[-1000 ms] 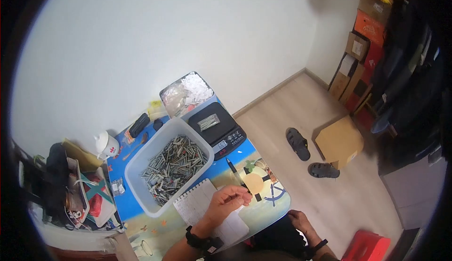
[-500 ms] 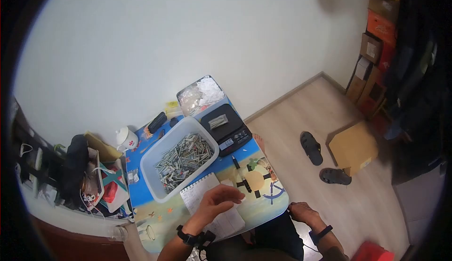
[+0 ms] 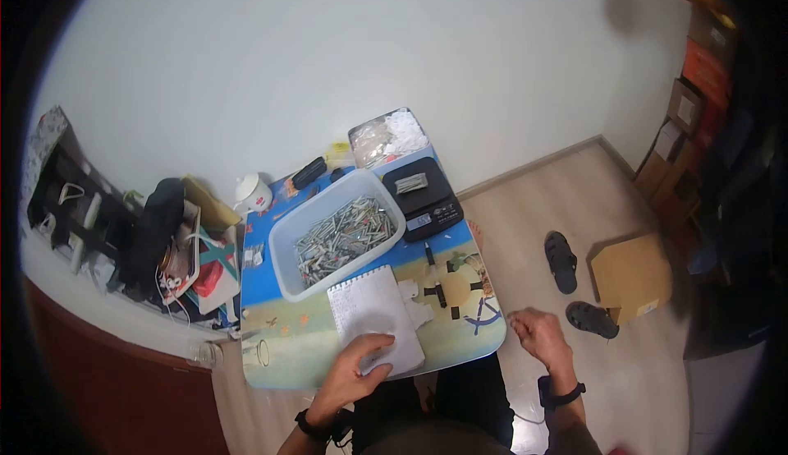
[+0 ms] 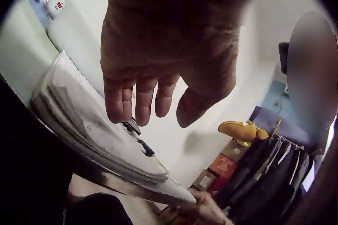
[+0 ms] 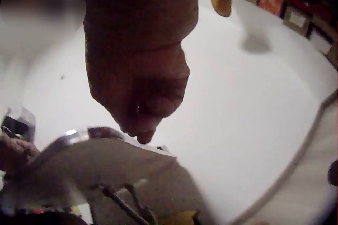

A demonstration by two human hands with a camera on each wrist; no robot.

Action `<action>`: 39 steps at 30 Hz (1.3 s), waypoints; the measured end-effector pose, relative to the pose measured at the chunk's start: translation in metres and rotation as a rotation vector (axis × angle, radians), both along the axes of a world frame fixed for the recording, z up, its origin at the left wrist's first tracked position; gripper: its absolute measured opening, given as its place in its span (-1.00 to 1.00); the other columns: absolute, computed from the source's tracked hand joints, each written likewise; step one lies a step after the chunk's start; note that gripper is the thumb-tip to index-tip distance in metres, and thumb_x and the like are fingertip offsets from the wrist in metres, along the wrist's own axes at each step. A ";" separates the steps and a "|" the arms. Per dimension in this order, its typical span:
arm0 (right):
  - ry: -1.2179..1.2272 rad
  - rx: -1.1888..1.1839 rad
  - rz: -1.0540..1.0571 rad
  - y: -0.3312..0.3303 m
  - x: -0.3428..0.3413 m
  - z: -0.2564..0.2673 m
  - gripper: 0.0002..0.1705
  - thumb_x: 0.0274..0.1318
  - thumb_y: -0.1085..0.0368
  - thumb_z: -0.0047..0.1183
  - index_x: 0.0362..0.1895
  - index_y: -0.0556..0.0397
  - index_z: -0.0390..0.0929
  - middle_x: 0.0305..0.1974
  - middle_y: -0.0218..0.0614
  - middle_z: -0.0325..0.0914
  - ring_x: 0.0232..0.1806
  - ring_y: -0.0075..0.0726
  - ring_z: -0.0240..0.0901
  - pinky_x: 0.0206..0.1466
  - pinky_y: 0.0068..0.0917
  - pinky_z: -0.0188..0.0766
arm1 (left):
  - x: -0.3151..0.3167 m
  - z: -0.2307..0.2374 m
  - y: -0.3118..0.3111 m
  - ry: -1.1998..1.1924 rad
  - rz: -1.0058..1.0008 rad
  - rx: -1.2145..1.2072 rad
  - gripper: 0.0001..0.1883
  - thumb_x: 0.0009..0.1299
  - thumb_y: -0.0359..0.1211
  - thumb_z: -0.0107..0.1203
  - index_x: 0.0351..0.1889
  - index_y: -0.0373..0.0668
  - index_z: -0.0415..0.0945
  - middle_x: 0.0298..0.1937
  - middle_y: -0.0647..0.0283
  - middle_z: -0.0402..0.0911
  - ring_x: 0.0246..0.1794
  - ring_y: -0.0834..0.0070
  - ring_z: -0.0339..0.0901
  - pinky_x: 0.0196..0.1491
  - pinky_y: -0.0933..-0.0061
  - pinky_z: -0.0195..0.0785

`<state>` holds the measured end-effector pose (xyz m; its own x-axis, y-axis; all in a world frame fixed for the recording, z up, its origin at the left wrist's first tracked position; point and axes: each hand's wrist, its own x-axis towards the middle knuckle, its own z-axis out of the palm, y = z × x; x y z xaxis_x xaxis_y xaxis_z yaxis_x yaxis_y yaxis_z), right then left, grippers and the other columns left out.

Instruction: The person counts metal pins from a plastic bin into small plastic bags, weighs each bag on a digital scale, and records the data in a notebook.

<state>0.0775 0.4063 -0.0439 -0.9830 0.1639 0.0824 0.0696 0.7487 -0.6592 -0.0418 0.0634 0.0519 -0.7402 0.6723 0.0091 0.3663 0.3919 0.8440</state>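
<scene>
My left hand [image 3: 357, 373] is over the lower part of a spiral notepad [image 3: 373, 303], thumb apart from the fingers. In the left wrist view this hand [image 4: 169, 56] has its fingers loosely extended with nothing between them, beside the notepad [image 4: 95, 125]; contact with the paper cannot be told. Just off the table's right edge is my right hand [image 3: 542, 338], its fingers loosely curled. The right wrist view shows that hand [image 5: 145, 88] dark, fingertips together and no object visible in them. A black pen [image 3: 436, 274] lies right of the notepad.
A translucent bin [image 3: 283, 262] of metal pieces stands behind the notepad. A black scale [image 3: 419, 196] bears a small bundle of pieces [image 3: 411, 182]. Behind are a box with white scraps [image 3: 405, 133] and a lidded mug [image 3: 254, 194]. Sandals [image 3: 561, 262] and cardboard [image 3: 632, 278] lie on the floor.
The head view has shifted. My left hand has come down toward the notepad's lower edge, uncovering more of its page. My right hand has risen a little beside the table's edge.
</scene>
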 end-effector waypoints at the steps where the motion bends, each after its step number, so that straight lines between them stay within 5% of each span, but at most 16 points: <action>1: 0.212 -0.067 -0.071 -0.006 -0.008 0.022 -0.87 0.08 0.38 0.15 -0.24 0.08 0.64 -0.30 -0.13 0.63 -0.27 0.02 0.59 -0.23 -0.14 0.49 | 0.001 -0.004 -0.001 -0.004 0.013 0.003 -0.58 0.26 -0.52 0.23 0.11 -0.22 0.52 0.10 0.14 0.57 0.16 0.30 0.50 0.25 0.33 0.32; 4: 0.386 -0.153 0.003 -0.024 -0.027 0.063 -0.89 0.05 0.42 0.19 -0.28 0.09 0.66 -0.39 -0.11 0.60 -0.38 0.02 0.55 -0.33 -0.19 0.49 | -0.002 -0.016 0.000 -0.144 0.109 0.023 -0.61 0.28 -0.53 0.21 0.09 -0.25 0.52 0.05 0.14 0.59 0.08 0.34 0.55 0.19 0.36 0.36; 6: 0.384 -0.014 0.276 -0.043 -0.062 0.105 -0.87 0.07 0.36 0.20 -0.25 0.06 0.64 -0.40 -0.16 0.56 -0.39 0.02 0.54 -0.35 -0.15 0.45 | -0.005 -0.022 -0.003 -0.106 0.129 0.046 -0.63 0.28 -0.55 0.18 0.08 -0.26 0.53 0.02 0.14 0.61 0.03 0.37 0.57 0.16 0.39 0.39; 9: 0.414 0.085 0.403 -0.063 -0.110 0.102 -0.87 0.11 0.30 0.18 -0.26 0.05 0.61 -0.38 -0.20 0.54 -0.36 0.01 0.55 -0.35 -0.12 0.42 | -0.006 -0.033 -0.006 -0.134 0.133 0.077 -0.65 0.28 -0.58 0.16 0.06 -0.26 0.54 0.02 0.15 0.61 0.05 0.38 0.56 0.17 0.40 0.39; 11: 0.227 0.317 0.477 -0.072 -0.140 0.090 -0.87 0.12 0.26 0.15 -0.33 0.04 0.57 -0.36 -0.18 0.55 -0.29 0.03 0.57 -0.32 -0.10 0.42 | -0.008 -0.042 -0.010 -0.146 0.132 0.145 -0.66 0.28 -0.59 0.14 0.05 -0.26 0.54 0.02 0.15 0.62 0.05 0.38 0.56 0.17 0.41 0.39; 19: 0.011 0.440 0.479 -0.092 -0.189 0.068 -0.87 0.05 0.27 0.16 -0.37 0.04 0.56 -0.37 -0.13 0.55 -0.29 0.10 0.56 -0.26 -0.04 0.45 | -0.017 -0.061 -0.021 -0.243 0.082 0.388 -0.75 0.30 -0.59 0.11 -0.06 -0.27 0.54 0.07 0.15 0.62 0.11 0.40 0.55 0.16 0.38 0.39; 24: 0.003 0.459 0.442 -0.099 -0.189 0.069 -0.90 0.01 0.33 0.17 -0.40 0.07 0.55 -0.35 -0.14 0.57 -0.29 0.10 0.57 -0.27 -0.03 0.44 | -0.020 -0.057 -0.022 -0.008 0.051 0.342 -0.79 0.26 -0.57 0.13 -0.14 -0.26 0.57 -0.05 0.06 0.67 0.01 0.24 0.63 0.10 0.35 0.43; 33: 0.032 0.196 0.317 -0.097 -0.181 0.074 -0.83 0.03 0.45 0.17 -0.23 0.05 0.60 -0.36 -0.14 0.63 -0.35 0.04 0.59 -0.27 -0.17 0.49 | -0.019 -0.057 -0.021 -0.042 0.073 0.365 -0.79 0.24 -0.57 0.13 -0.16 -0.23 0.59 -0.08 0.09 0.67 -0.04 0.18 0.63 0.04 0.32 0.47; 39: -0.024 -0.006 0.318 -0.088 -0.184 0.075 -0.77 0.04 0.53 0.17 -0.16 0.14 0.58 -0.39 -0.16 0.62 -0.39 -0.19 0.57 -0.30 -0.37 0.47 | -0.020 -0.059 -0.021 -0.013 0.066 0.352 -0.79 0.24 -0.58 0.13 -0.16 -0.23 0.59 -0.07 0.09 0.68 -0.03 0.18 0.63 0.03 0.32 0.47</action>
<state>-0.1061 0.3185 0.0308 -0.9867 -0.1514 0.0589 -0.1519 0.7317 -0.6644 -0.0615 0.0428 -0.0073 -0.7837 0.5802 0.2218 0.3382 0.0992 0.9358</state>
